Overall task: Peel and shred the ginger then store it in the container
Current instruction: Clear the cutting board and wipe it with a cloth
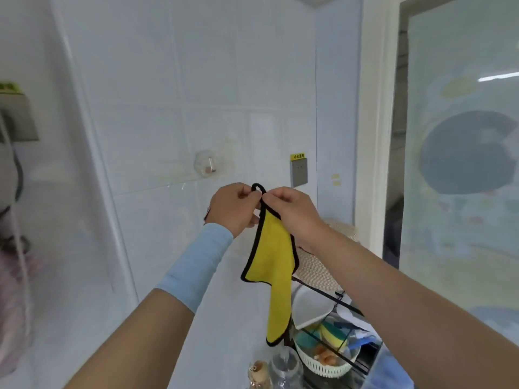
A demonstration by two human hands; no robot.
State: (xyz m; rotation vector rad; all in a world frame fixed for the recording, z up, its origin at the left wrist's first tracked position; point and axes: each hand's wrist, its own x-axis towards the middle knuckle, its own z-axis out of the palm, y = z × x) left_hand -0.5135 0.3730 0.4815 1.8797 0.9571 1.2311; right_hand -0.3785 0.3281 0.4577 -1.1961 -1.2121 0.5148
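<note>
My left hand (233, 209) and right hand (290, 210) each pinch the black loop (258, 188) of a yellow cloth (276, 265), which hangs before the tiled wall (168, 108). Below right, a white basket (323, 367) holds brownish lumps (325, 357); I cannot tell whether they are ginger.

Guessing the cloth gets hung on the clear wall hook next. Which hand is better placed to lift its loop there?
Probably the left hand: it pinches the black loop on the side nearer the clear hook, up and left. The right hand pinches the far side.
</note>
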